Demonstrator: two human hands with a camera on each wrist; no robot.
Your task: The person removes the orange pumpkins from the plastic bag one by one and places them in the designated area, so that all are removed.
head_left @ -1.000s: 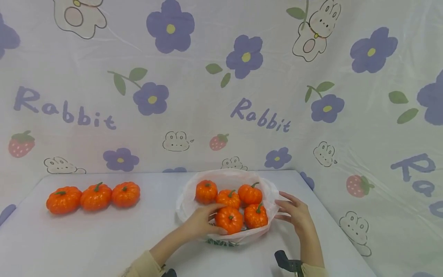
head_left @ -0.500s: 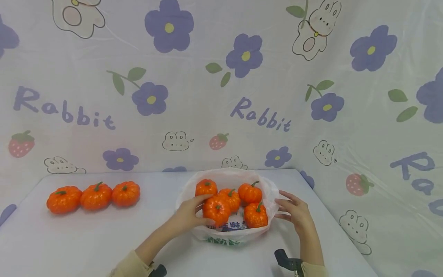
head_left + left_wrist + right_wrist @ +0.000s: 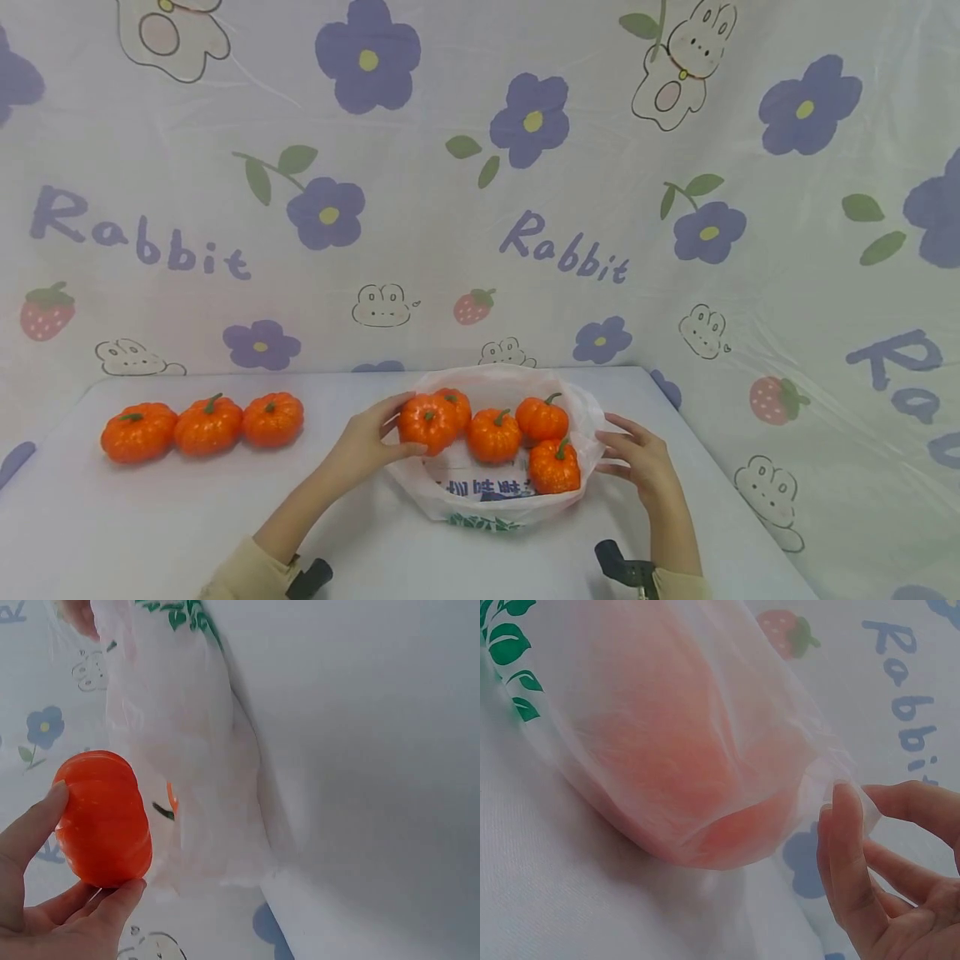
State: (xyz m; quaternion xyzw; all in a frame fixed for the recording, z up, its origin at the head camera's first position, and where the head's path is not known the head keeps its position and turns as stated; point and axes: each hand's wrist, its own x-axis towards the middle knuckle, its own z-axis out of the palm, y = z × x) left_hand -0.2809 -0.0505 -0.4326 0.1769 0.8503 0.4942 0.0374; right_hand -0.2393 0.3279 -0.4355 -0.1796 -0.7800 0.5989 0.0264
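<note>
My left hand (image 3: 366, 440) grips an orange toy pumpkin (image 3: 426, 425) between thumb and fingers, at the left rim of a white plastic bag (image 3: 420, 492). In the left wrist view this pumpkin (image 3: 105, 821) is clear of the bag wall (image 3: 176, 712). Several similar pumpkins sit inside the open bag, among them a middle pumpkin (image 3: 493, 437) and a front-right pumpkin (image 3: 555, 468). A back-left pumpkin (image 3: 460, 408) is partly hidden behind the held one. My right hand (image 3: 637, 457) pinches the bag's right edge, as the right wrist view shows with the fingers (image 3: 847, 855) on the thin plastic.
Three orange pumpkins stand in a row on the left of the white table (image 3: 187, 517): a left pumpkin (image 3: 138, 433), a middle pumpkin (image 3: 208, 427) and a right pumpkin (image 3: 273, 421). A printed curtain (image 3: 435, 208) hangs behind the table and along its right side.
My left hand has lifted the front pumpkin and carried it left and up to the bag's left rim, uncovering printing on the bag's inside. The right hand has stayed in place.
</note>
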